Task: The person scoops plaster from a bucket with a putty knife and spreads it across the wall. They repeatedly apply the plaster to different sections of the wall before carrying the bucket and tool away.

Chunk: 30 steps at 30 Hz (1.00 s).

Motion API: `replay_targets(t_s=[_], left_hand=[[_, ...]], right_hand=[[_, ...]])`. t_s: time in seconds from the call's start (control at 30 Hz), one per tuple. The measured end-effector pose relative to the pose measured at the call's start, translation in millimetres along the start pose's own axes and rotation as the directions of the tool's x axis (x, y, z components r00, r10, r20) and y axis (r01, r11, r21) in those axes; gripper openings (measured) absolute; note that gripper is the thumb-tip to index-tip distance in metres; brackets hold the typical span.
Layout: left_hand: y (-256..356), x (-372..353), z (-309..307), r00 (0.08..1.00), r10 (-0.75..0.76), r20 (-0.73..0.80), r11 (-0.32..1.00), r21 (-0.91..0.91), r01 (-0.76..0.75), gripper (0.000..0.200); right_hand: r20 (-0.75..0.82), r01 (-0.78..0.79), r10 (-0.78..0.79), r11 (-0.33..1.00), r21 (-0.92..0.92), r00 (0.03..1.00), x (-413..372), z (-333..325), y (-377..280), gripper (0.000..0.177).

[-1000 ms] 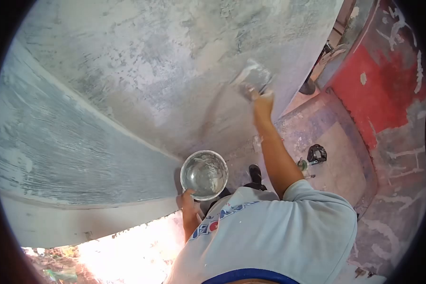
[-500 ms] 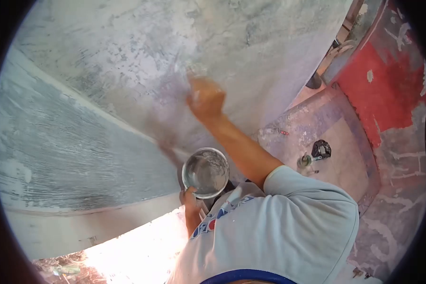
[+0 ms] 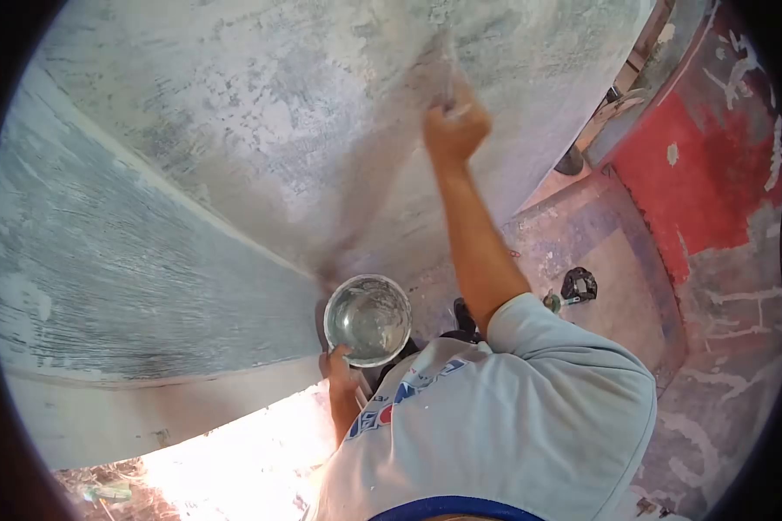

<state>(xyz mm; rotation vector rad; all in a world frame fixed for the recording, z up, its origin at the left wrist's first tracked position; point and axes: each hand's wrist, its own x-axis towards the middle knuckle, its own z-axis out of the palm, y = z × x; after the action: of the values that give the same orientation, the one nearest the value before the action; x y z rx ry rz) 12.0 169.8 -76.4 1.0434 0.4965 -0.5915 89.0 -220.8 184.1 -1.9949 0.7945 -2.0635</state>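
My left hand (image 3: 341,365) grips the rim of a round metal bowl (image 3: 330,314), thumb over the edge, close to my chest. Grey-white paste smears the bowl's inside. My right hand (image 3: 457,130) is raised against the large grey curved surface (image 3: 261,104), fingers closed round a thin flat scraper (image 3: 449,76). That tool is blurred and seen nearly edge-on, so its shape is hard to make out. Patchy pale filler covers the surface around it.
A streaked grey panel (image 3: 148,278) meets the curved surface along a pale ridge at left. To the right are a red-painted patch (image 3: 678,174) and a black object (image 3: 579,284) beside a small green item (image 3: 552,301) on the floor. Bright light enters at lower left.
My right hand has swept up and to the right across the surface, its arm straightening. The bowl in my left hand has shifted slightly left.
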Motion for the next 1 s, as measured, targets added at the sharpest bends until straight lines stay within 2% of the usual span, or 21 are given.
replay_targets(t_s=[0.1, 0.17, 0.2, 0.27, 0.3, 0.37, 0.4, 0.43, 0.47, 0.5, 0.53, 0.57, 0.6, 0.63, 0.67, 0.7, 0.77, 0.87, 0.9, 0.97, 1.0], left_hand=[[1.2, -2.9, 6.7, 0.999, -0.026, -0.045, 0.999, 0.018, 0.027, 0.037], [-13.1, 15.0, -5.9, 0.998, -0.053, 0.017, 0.995, 0.082, 0.051, 0.037], [-31.4, 44.5, -32.2, 0.987, -0.131, 0.090, 0.989, 0.074, 0.125, 0.038], [-30.6, 39.3, -25.8, 0.991, -0.107, 0.084, 0.992, 0.080, 0.100, 0.038], [-27.6, 35.6, -20.2, 0.994, -0.078, 0.075, 0.994, 0.087, 0.071, 0.038], [-7.0, 7.1, 4.3, 0.995, -0.024, 0.099, 0.999, 0.026, 0.021, 0.039], [-3.7, -3.0, 10.6, 0.994, 0.008, 0.113, 1.000, -0.002, -0.008, 0.039], [-6.2, 9.5, -31.1, 0.918, 0.226, 0.327, 0.586, 0.707, -0.396, 0.038], [-20.2, 13.2, -41.8, 0.918, 0.229, 0.324, 0.593, 0.702, -0.395, 0.038], [-31.0, 19.6, -46.8, 0.880, 0.360, 0.310, 0.706, 0.526, -0.474, 0.037], [-37.3, 23.3, -46.6, 0.835, 0.481, 0.266, 0.772, 0.323, -0.548, 0.036], [-41.1, 26.0, -46.2, 0.833, 0.484, 0.267, 0.776, 0.310, -0.550, 0.036], [-44.2, 29.9, -44.7, 0.860, 0.429, 0.278, 0.828, 0.259, -0.497, 0.034], [-45.6, 32.7, -40.2, 0.881, 0.372, 0.292, 0.874, 0.209, -0.438, 0.034], [0.7, -8.2, 3.6, 0.992, -0.047, 0.114, 0.998, -0.039, 0.051, 0.036], [7.7, -16.9, 8.9, 0.992, -0.042, 0.116, 0.998, -0.048, 0.048, 0.036], [9.7, -18.4, 18.7, 0.996, -0.076, 0.044, 0.996, 0.044, 0.075, 0.041], [8.8, -17.4, 16.0, 0.997, -0.080, 0.007, 0.996, 0.036, 0.079, 0.042], [11.6, -15.8, 20.2, 0.997, -0.074, -0.003, 0.997, 0.033, 0.074, 0.042], [22.4, -30.8, 35.1, 0.996, -0.068, -0.063, 0.991, 0.109, 0.075, 0.039], [21.6, -29.3, 35.2, 0.997, -0.052, -0.058, 0.989, 0.137, 0.060, 0.039]], right_hand=[[0.123, 0.198, -0.237, 0.943, 0.268, 0.964, -72.9, 5.5, -53.7, 0.023], [0.325, 0.263, -0.372, 0.905, 0.334, 0.870, -96.3, -14.1, -75.1, 0.028], [0.324, 0.267, -0.376, 0.904, 0.333, 0.868, -100.7, -24.0, -77.5, 0.028], [0.546, 0.034, -0.326, 0.878, 0.477, 0.772, -98.2, -36.6, -79.2, 0.032], [0.574, 0.094, -0.344, 0.903, 0.419, 0.743, -83.0, -39.8, -72.1, 0.033], [0.415, 0.131, -0.362, 0.863, 0.489, 0.834, -31.9, -34.5, -66.8, 0.031], [0.390, 0.229, -0.395, 0.884, 0.409, 0.832, 4.9, -35.5, -72.7, 0.031], [0.369, 0.315, -0.422, 0.895, 0.316, 0.828, 44.4, -37.2, -82.3, 0.030], [0.267, 0.385, -0.458, 0.878, 0.284, 0.848, 79.3, -34.5, -92.2, 0.032], [0.135, 0.434, -0.493, 0.843, 0.317, 0.859, 104.9, -28.4, -97.8, 0.032], [-0.033, 0.550, -0.561, 0.796, 0.252, 0.827, 124.6, -9.6, -92.8, 0.029], [-0.194, 0.649, -0.620, 0.742, 0.168, 0.760, 138.1, 2.1, -95.0, 0.027], [0.026, 0.554, -0.555, 0.832, 0.015, 0.832, 128.3, -2.7, -95.1, 0.030], [-0.095, 0.697, -0.694, 0.717, -0.003, 0.713, 117.9, 15.6, -82.6, 0.028], [-0.070, 0.671, -0.667, 0.738, 0.070, 0.742, 94.6, 20.5, -79.3, 0.029], [-0.041, 0.637, -0.639, 0.758, 0.142, 0.768, 64.8, 19.3, -75.4, 0.029], [0.140, 0.647, -0.671, 0.740, 0.183, 0.728, -7.7, 23.4, -46.7, 0.030], [0.389, 0.537, -0.619, 0.786, 0.308, 0.683, -86.0, -7.6, -27.4, 0.032], [0.454, 0.512, -0.611, 0.792, 0.333, 0.649, -101.4, -18.8, -23.2, 0.034], [0.419, 0.572, -0.663, 0.748, 0.337, 0.620, -89.5, -40.6, -23.9, 0.025], [0.520, 0.495, -0.598, 0.800, 0.339, 0.610, -79.2, -47.6, -13.5, 0.018]])
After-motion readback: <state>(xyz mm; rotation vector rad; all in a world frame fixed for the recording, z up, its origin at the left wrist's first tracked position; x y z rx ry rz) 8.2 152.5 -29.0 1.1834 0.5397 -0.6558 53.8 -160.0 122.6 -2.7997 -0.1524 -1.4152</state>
